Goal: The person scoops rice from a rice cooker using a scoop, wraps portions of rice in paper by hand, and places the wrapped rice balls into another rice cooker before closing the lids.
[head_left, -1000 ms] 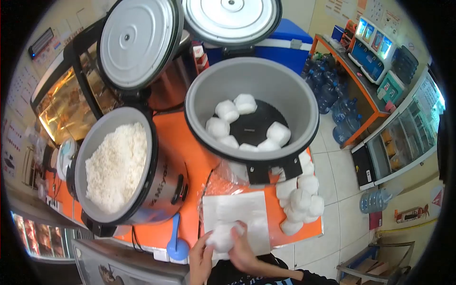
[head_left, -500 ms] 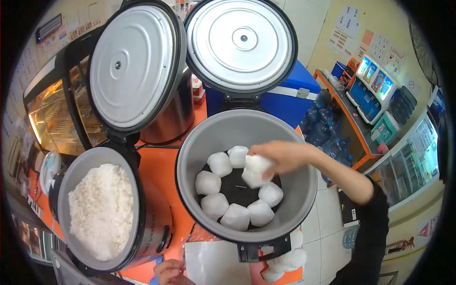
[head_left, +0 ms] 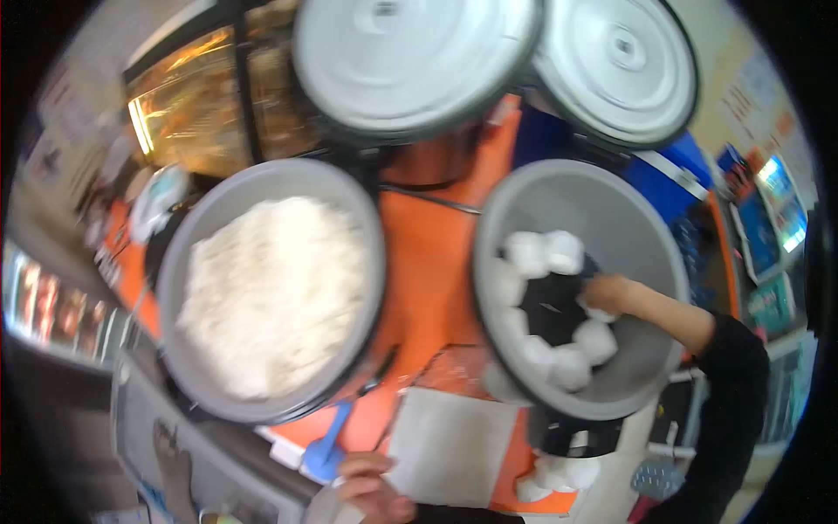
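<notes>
My right hand [head_left: 608,295] reaches down into the right-hand grey pot [head_left: 642,236]. Its fingers are closed on a white wrapped bundle [head_left: 599,313], mostly hidden beneath them, at the right side of a ring. Several similar white bundles [head_left: 572,367] line the dark bottom around a bare middle. At the bottom edge, my left hand [head_left: 375,489] is blurred, its fingers loosely curved with a gap to the thumb and nothing visible between them. It lies beside a pale square sheet [head_left: 452,445] and a blue rice scoop [head_left: 327,450].
A second cooker pot [head_left: 370,262] at the left is filled with white rice [head_left: 271,297]. Two raised lids [head_left: 419,52] stand behind on the orange table [head_left: 428,262]. More white bundles [head_left: 559,474] lie below the right pot. A lit display case [head_left: 188,96] stands back left.
The view has swung left, so both pots appear farther right. My right hand has lowered the white bundle to the pot's right side. The blue scoop shows more fully beside my left hand.
</notes>
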`<control>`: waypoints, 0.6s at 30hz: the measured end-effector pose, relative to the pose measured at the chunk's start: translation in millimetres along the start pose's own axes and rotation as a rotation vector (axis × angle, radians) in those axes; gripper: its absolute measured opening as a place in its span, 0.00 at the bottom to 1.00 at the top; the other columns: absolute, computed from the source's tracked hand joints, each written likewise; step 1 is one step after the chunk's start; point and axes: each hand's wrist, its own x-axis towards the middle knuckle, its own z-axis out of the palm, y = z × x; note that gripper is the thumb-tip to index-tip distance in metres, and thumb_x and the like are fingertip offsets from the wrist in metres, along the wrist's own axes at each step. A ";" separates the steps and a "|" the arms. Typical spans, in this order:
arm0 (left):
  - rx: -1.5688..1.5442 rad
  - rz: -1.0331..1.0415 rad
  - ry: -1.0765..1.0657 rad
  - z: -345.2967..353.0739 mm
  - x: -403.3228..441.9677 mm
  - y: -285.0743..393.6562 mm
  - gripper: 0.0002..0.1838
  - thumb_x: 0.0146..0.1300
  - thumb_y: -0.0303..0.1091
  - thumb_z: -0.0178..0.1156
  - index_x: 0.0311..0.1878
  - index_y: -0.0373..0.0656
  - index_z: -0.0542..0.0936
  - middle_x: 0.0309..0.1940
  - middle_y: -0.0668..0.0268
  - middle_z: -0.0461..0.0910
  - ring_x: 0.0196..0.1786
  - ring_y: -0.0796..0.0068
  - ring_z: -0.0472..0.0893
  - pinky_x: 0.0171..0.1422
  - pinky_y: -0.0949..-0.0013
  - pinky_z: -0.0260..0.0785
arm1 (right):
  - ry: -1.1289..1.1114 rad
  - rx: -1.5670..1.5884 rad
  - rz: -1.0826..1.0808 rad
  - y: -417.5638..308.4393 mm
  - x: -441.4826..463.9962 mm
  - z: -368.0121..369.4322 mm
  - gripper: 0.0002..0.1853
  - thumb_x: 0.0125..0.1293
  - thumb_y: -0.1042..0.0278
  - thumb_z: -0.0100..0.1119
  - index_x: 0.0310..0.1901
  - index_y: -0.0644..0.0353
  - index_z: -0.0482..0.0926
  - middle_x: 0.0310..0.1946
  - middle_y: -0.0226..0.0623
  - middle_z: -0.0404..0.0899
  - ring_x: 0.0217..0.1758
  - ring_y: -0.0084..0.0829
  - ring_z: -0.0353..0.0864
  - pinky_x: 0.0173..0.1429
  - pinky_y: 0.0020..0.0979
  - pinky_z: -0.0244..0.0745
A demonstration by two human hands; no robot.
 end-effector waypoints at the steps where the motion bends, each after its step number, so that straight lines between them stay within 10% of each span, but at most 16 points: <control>1: -0.021 0.066 -0.026 -8.3 -0.1 0.1 0.24 0.56 0.51 0.58 0.46 0.46 0.62 0.33 0.59 0.66 0.29 0.72 0.66 0.31 0.71 0.61 | 0.036 0.154 0.140 8.4 2.0 19.6 0.11 0.51 0.71 0.58 0.39 0.51 0.79 0.40 0.38 0.79 0.46 0.39 0.79 0.45 0.39 0.75; 4: -0.053 0.309 0.143 -37.9 -1.4 -0.6 0.22 0.56 0.46 0.58 0.46 0.47 0.62 0.34 0.61 0.65 0.29 0.71 0.66 0.32 0.72 0.60 | 0.692 0.424 0.455 -69.9 -90.9 -133.5 0.08 0.47 0.78 0.56 0.31 0.58 0.80 0.29 0.40 0.81 0.36 0.45 0.80 0.41 0.38 0.75; 5: 0.012 0.337 0.224 -48.9 5.5 0.5 0.18 0.58 0.41 0.57 0.48 0.47 0.65 0.34 0.62 0.67 0.31 0.70 0.68 0.33 0.73 0.62 | 0.940 0.567 0.234 -110.5 -119.7 -176.5 0.05 0.46 0.79 0.56 0.27 0.60 0.79 0.24 0.40 0.80 0.32 0.41 0.82 0.41 0.35 0.76; 9: 0.236 0.123 0.605 -121.9 -1.2 -6.8 0.19 0.54 0.38 0.59 0.45 0.51 0.62 0.38 0.62 0.62 0.38 0.69 0.65 0.41 0.68 0.59 | 0.130 0.832 -0.524 -288.1 -108.6 -217.7 0.21 0.62 0.49 0.55 0.57 0.37 0.72 0.25 0.34 0.81 0.28 0.41 0.81 0.36 0.38 0.75; 10: 0.220 0.020 0.717 -134.1 1.9 -7.9 0.19 0.53 0.38 0.59 0.45 0.51 0.62 0.39 0.62 0.62 0.40 0.68 0.64 0.43 0.67 0.58 | -0.090 0.816 -0.503 -329.5 -66.9 -217.3 0.25 0.66 0.47 0.47 0.64 0.38 0.61 0.32 0.47 0.80 0.39 0.48 0.79 0.47 0.44 0.72; 14: 0.342 0.055 0.810 -213.3 36.9 -18.2 0.17 0.53 0.34 0.52 0.47 0.49 0.61 0.43 0.63 0.61 0.44 0.67 0.63 0.47 0.67 0.56 | 0.610 0.771 -0.022 -467.5 83.6 -165.4 0.27 0.59 0.62 0.51 0.63 0.43 0.62 0.32 0.44 0.75 0.39 0.49 0.76 0.38 0.48 0.72; 18: 0.246 -0.012 0.802 -234.5 68.6 -28.7 0.17 0.52 0.31 0.50 0.45 0.49 0.60 0.45 0.62 0.61 0.45 0.67 0.63 0.48 0.67 0.55 | 0.983 0.394 -0.300 -465.7 157.2 -112.9 0.21 0.58 0.65 0.52 0.54 0.55 0.66 0.33 0.43 0.74 0.40 0.48 0.75 0.38 0.46 0.72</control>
